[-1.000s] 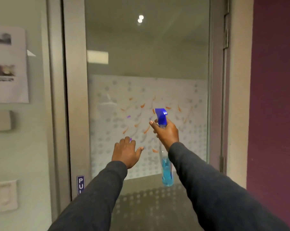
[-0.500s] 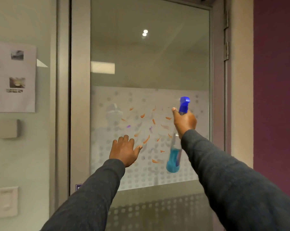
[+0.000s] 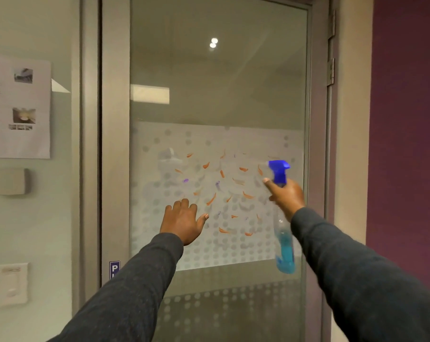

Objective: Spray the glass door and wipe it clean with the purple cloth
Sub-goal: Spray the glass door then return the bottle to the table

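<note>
Spanning the middle of the view, the glass door (image 3: 219, 95) carries a frosted dotted band (image 3: 159, 243) flecked with short orange smears (image 3: 211, 199) and a few purple ones. Near the door's right edge the right hand (image 3: 286, 196) grasps the neck of a spray bottle (image 3: 284, 245). Its blue nozzle points left along the glass, and blue liquid sits low in the clear body. The left hand (image 3: 183, 222) is spread, fingers straight, over the band's lower left, holding nothing; whether it touches the glass is unclear.

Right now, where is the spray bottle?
Head view, right side: the spray bottle, gripped by the right hand, is before the glass door near its right frame, beside the orange smears.
</note>
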Demonstrator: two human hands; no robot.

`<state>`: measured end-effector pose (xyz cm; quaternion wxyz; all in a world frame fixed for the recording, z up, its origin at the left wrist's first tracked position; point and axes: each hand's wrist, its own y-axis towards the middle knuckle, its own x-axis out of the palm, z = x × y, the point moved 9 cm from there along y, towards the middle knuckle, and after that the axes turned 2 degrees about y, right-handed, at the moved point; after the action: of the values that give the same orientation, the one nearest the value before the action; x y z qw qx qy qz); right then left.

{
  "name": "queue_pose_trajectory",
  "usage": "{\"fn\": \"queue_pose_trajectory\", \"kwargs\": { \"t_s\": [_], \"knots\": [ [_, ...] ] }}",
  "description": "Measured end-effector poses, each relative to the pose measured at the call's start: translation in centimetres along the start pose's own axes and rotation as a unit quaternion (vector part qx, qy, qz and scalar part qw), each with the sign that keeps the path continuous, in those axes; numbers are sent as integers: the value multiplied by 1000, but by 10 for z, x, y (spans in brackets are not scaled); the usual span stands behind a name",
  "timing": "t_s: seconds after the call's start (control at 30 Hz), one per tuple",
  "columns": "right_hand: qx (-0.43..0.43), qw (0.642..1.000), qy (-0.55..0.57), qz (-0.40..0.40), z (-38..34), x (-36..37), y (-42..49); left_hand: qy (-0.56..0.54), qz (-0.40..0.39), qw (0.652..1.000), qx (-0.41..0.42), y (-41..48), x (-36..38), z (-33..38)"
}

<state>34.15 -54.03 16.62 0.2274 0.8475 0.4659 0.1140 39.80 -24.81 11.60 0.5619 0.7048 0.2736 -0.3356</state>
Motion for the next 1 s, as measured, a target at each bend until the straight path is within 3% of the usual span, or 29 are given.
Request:
{"fn": "queue_pose_trajectory", "kwargs": {
  "t_s": [0.1,0.3,0.7,0.8,1.0],
  "knots": [
    [-21,996,-1,-81,-4,47,-25,0,-2,1000,4,-7,-3,11],
    [-4,989,-18,-145,14,98,-56,0,-7,1000,6,-25,-6,23],
    [120,987,-25,108,90,-54,-66,-3,-41,999,14,-65,2,45],
    [115,991,1,73,97,-63,-77,-6,-52,998,17,-75,5,57],
    [76,993,-23,-83,93,-22,-116,-15,-59,998,25,-96,7,77]
  ]
}}
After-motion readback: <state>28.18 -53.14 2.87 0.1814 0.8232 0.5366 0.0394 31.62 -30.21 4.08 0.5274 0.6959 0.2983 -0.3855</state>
